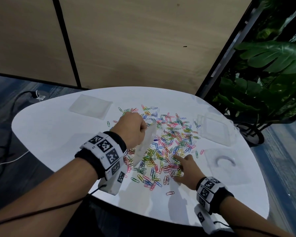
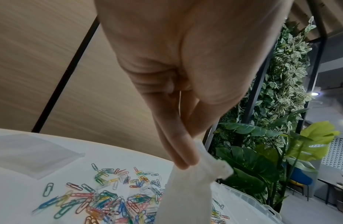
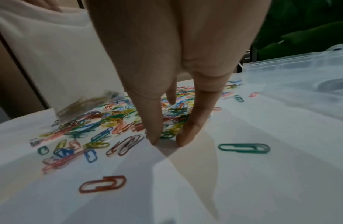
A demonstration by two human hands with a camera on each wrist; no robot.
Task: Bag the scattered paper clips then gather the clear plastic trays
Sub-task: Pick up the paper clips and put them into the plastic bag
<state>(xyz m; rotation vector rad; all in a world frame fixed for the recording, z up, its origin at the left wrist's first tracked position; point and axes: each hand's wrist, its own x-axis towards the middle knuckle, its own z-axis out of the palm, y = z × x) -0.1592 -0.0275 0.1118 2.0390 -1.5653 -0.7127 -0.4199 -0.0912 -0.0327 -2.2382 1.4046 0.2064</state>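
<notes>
While the left hand (image 1: 132, 129) pinches the bag (image 1: 144, 144) by its top, hanging just left of the paper clips (image 1: 169, 141) on the tabletop (image 1: 58, 137), the right hand (image 1: 186, 170), fingers extended and holding nothing, touches the heap's near edge, nearer the clips.

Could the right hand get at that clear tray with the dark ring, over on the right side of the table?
Probably yes. The right hand is down on the paper clips, holding nothing, and the clear tray lies just beside it with bare table between. Nothing blocks the way.
</notes>
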